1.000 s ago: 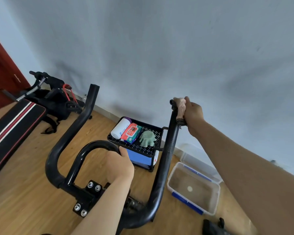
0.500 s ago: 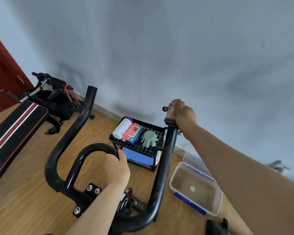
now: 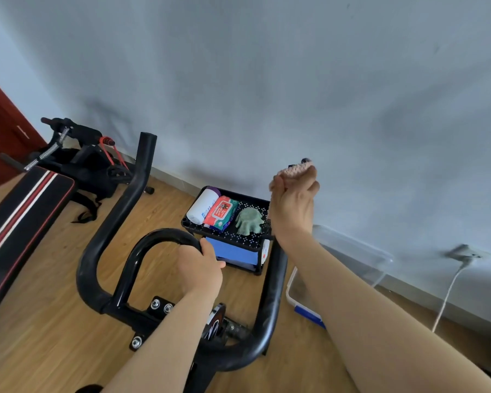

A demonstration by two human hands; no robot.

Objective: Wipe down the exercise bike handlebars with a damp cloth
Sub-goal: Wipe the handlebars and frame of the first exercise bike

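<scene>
Handlebars (image 3: 119, 211) braced by the left hand (image 3: 200, 269) clamped on the centre loop, steadying them; right hand (image 3: 294, 199) closed around the pinkish cloth (image 3: 295, 169) at the right bar's tip.

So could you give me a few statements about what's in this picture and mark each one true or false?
1. The right hand holds a pinkish cloth. True.
2. The left hand is resting on the floor. False: it grips the inner loop of the handlebars.
3. A green glove lies on the black cart. True.
4. The clear tub sits on top of the cart. False: it is on the floor beside it.
5. The wipes pack lies between the white roll and the glove. True.
</scene>
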